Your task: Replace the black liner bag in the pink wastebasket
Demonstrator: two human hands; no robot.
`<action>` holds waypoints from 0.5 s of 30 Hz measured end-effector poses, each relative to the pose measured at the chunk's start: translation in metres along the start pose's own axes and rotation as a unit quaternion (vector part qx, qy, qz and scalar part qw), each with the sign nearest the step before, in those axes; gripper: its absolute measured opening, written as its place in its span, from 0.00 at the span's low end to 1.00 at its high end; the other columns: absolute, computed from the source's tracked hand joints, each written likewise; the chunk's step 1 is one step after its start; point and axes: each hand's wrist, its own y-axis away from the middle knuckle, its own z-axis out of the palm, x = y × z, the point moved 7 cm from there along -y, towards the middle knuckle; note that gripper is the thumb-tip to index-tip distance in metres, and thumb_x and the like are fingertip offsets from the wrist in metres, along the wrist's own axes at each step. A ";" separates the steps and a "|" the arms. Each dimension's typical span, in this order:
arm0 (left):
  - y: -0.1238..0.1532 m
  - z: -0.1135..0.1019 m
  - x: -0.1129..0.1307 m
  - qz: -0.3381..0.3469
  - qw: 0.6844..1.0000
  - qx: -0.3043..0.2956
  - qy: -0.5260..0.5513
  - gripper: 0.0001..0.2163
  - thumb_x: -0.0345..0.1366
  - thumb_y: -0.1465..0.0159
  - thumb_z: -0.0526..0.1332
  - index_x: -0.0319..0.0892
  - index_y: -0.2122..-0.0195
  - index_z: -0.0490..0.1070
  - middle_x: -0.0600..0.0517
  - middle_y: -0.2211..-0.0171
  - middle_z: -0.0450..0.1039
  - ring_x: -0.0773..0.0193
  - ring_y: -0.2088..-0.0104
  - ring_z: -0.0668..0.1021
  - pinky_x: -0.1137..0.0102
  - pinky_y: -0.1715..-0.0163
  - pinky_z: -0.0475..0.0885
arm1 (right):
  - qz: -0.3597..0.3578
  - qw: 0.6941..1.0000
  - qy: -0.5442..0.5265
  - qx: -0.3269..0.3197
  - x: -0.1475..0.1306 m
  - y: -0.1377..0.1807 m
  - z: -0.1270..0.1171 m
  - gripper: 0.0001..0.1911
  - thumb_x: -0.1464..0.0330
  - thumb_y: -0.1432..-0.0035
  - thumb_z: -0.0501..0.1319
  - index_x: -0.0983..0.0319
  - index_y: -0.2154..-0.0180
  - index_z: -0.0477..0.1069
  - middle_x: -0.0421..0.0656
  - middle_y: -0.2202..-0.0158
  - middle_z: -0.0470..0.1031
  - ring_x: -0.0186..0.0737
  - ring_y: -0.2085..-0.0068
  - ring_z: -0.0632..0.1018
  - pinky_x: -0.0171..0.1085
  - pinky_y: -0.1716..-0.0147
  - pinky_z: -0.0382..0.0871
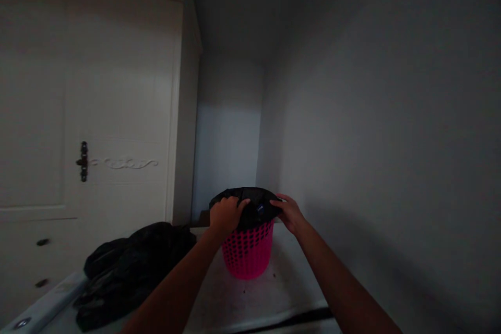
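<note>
Holding a thin black plastic bag [252, 221] over the mouth of a round, bright-pink, perforated plastic basket [247, 260].
Nearest, a pale flat surface [291, 292] with a dark strip across its near part and a few dark specks; at left, a loose heap of crumpled black plastic [136, 258]. Farther in, upright on the surface, the basket, contents hidden, bag draped around its rim, small blue label [260, 209] showing. Gripping the bag at the rim's left with the left hand [226, 215], thumb over the plastic; pinching it at the right with the right hand [289, 212]. Beyond, at left, a tall cream panelled wooden wardrobe [125, 83] with a dark ornate handle [83, 162]; at right, a plain grey wall [371, 141], dimly lit; deepest, a paler blue-grey wall [230, 125].
</note>
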 end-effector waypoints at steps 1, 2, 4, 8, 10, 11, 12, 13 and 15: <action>0.001 -0.002 0.004 0.001 1.000 0.005 -0.006 0.28 0.58 0.26 0.50 0.42 0.57 0.83 0.37 0.55 0.84 0.44 0.53 0.85 0.57 0.53 0.76 | -0.009 0.998 0.064 0.000 -0.003 -0.002 -0.001 0.24 0.71 0.57 0.74 0.60 0.55 0.75 0.43 0.66 0.84 0.42 0.66 0.83 0.37 0.68 0.76; 0.001 -0.003 0.008 0.001 1.000 0.011 -0.010 0.28 0.57 0.26 0.50 0.41 0.56 0.83 0.37 0.56 0.84 0.44 0.53 0.85 0.56 0.53 0.76 | -0.017 0.992 0.128 0.001 -0.005 -0.005 -0.003 0.22 0.70 0.56 0.72 0.61 0.56 0.76 0.43 0.67 0.84 0.43 0.66 0.83 0.38 0.67 0.76; 0.002 -0.005 0.013 -0.001 1.000 0.021 -0.012 0.28 0.55 0.25 0.49 0.41 0.56 0.83 0.37 0.56 0.84 0.45 0.53 0.85 0.57 0.53 0.76 | -0.035 0.974 0.225 0.008 -0.010 -0.013 -0.005 0.18 0.72 0.58 0.72 0.61 0.61 0.77 0.41 0.70 0.82 0.45 0.66 0.82 0.40 0.66 0.75; -0.002 -0.003 0.009 -0.018 0.999 0.037 0.032 0.26 0.51 0.24 0.48 0.40 0.55 0.82 0.37 0.53 0.84 0.46 0.52 0.85 0.59 0.50 0.74 | -0.102 0.941 0.321 0.024 -0.026 -0.029 0.001 0.17 0.80 0.69 0.73 0.59 0.74 0.75 0.40 0.69 0.81 0.48 0.57 0.81 0.41 0.56 0.73; -0.006 -0.002 0.001 -0.015 0.993 0.050 0.102 0.24 0.50 0.24 0.50 0.40 0.53 0.81 0.37 0.53 0.84 0.47 0.51 0.84 0.59 0.49 0.73 | -0.145 0.926 0.349 0.024 -0.035 -0.035 0.010 0.16 0.81 0.68 0.71 0.58 0.75 0.76 0.41 0.65 0.82 0.48 0.53 0.80 0.42 0.49 0.72; -0.008 -0.002 -0.004 -0.008 0.989 0.055 0.138 0.23 0.49 0.24 0.50 0.40 0.53 0.80 0.37 0.53 0.84 0.48 0.52 0.84 0.59 0.49 0.73 | -0.163 0.919 0.357 0.023 -0.039 -0.037 0.015 0.15 0.81 0.64 0.71 0.58 0.73 0.77 0.42 0.62 0.83 0.48 0.52 0.80 0.43 0.47 0.71; -0.010 -0.003 -0.010 0.000 0.984 0.059 0.167 0.22 0.49 0.24 0.50 0.40 0.53 0.80 0.39 0.54 0.84 0.50 0.52 0.84 0.60 0.49 0.73 | -0.177 0.915 0.363 0.023 -0.042 -0.040 0.018 0.14 0.80 0.61 0.69 0.58 0.71 0.79 0.43 0.60 0.83 0.47 0.52 0.80 0.43 0.45 0.70; -0.012 -0.004 -0.017 0.009 0.981 0.060 0.185 0.22 0.48 0.24 0.49 0.41 0.53 0.79 0.41 0.55 0.84 0.51 0.53 0.84 0.61 0.50 0.74 | -0.188 0.911 0.367 0.024 -0.044 -0.042 0.022 0.13 0.79 0.57 0.67 0.58 0.69 0.80 0.44 0.58 0.84 0.46 0.51 0.80 0.43 0.44 0.70; -0.015 -0.008 -0.033 0.020 0.975 0.067 0.211 0.20 0.47 0.25 0.49 0.42 0.55 0.79 0.44 0.57 0.85 0.54 0.55 0.84 0.64 0.52 0.75 | -0.202 0.906 0.370 0.025 -0.048 -0.047 0.027 0.12 0.78 0.51 0.65 0.58 0.65 0.81 0.45 0.56 0.84 0.45 0.51 0.80 0.43 0.42 0.70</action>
